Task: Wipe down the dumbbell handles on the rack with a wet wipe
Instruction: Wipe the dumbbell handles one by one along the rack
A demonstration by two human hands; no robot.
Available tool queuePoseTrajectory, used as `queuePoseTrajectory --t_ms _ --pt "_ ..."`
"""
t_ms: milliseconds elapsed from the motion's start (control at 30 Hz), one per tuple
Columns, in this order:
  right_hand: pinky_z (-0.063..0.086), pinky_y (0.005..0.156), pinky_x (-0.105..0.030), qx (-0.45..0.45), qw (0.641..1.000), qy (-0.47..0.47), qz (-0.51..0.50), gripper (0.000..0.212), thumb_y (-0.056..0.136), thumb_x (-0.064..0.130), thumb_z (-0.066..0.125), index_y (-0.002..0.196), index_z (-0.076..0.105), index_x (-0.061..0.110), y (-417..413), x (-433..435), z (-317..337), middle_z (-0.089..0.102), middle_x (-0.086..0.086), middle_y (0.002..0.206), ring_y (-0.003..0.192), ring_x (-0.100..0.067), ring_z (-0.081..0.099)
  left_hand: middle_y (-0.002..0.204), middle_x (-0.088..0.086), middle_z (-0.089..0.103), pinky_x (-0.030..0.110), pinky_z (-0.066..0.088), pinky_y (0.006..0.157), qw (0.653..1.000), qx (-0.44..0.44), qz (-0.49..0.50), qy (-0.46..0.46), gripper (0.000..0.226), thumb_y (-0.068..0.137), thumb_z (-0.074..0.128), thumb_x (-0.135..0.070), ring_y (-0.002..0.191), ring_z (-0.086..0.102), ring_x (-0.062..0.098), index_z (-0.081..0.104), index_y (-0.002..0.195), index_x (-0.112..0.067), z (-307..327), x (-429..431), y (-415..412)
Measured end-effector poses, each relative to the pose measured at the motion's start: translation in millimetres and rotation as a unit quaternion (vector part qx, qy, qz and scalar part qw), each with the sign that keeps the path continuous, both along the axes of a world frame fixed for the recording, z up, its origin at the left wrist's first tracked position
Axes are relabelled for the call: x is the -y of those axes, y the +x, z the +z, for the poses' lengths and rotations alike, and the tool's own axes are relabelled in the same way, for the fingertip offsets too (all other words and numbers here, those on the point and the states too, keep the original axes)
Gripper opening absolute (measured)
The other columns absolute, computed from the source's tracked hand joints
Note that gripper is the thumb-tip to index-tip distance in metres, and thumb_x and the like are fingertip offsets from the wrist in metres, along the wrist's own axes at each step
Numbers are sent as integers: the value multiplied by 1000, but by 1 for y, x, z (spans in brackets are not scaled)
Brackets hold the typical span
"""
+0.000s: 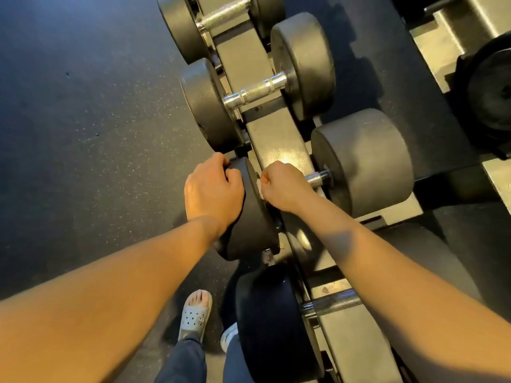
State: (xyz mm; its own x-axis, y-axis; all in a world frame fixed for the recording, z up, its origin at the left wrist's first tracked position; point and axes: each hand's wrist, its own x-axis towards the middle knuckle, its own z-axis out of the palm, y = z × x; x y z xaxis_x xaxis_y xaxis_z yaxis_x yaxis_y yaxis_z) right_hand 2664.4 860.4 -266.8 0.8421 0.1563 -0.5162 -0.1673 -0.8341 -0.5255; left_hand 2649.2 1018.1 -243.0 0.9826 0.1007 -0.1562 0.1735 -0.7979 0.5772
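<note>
Several black dumbbells with knurled chrome handles lie across a dark rack (279,139). My left hand (211,190) grips the near head (249,217) of the middle dumbbell, fingers curled over its rim. My right hand (284,186) is curled round that dumbbell's handle (316,178) with a white wet wipe (260,186) bunched under its fingers; only a small edge of the wipe shows. The far head (365,161) sits on the rack's far side. Beyond it another dumbbell's bare handle (255,91) is in view.
A further dumbbell (221,15) lies at the top and a larger one (273,324) sits nearest me. Speckled dark rubber floor (83,120) spreads to the left. My foot in a grey clog (195,316) stands beside the rack. Weight plates (489,87) stand at right.
</note>
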Motion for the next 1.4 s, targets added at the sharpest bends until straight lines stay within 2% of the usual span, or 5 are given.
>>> queuePoseTrajectory --t_ms 200,467,800,1033,1400 --pt "37 86 -34 311 925 -113 185 9 86 19 69 95 67 17 -52 27 -12 62 0 101 95 -19 51 83 -3 61 32 45 72 1000 0 4 -2 14 99 45 -25 76 56 11 59 98 -22 1 0 -2" --pt "41 82 -32 209 957 -198 35 17 92 21 67 108 65 13 -7 10 -1 62 -5 104 93 -20 56 82 -6 60 32 44 72 1000 6 10 4 14 98 45 -23 76 55 11 59 96 -23 -2 1 -2" --pt "49 67 -18 257 956 -36 -138 9 101 26 60 101 63 18 -65 18 -13 61 7 91 74 -6 59 85 -3 59 35 40 73 1000 -18 -1 15 15 98 42 -21 81 54 17 57 97 -21 -3 -1 1" --pt "60 79 -23 78 774 222 -588 5 96 12 66 97 70 15 -85 -40 -12 71 5 91 91 -8 69 85 -2 56 35 36 73 999 -19 -14 38 11 100 43 -22 79 51 17 52 94 -22 -2 1 2" --pt "50 58 -22 141 551 317 -759 20 94 22 71 78 67 10 -51 -31 -20 68 -7 78 66 -9 60 90 -4 58 50 52 78 998 -34 -32 32 11 96 37 -26 83 56 22 47 91 -27 -7 -3 7"
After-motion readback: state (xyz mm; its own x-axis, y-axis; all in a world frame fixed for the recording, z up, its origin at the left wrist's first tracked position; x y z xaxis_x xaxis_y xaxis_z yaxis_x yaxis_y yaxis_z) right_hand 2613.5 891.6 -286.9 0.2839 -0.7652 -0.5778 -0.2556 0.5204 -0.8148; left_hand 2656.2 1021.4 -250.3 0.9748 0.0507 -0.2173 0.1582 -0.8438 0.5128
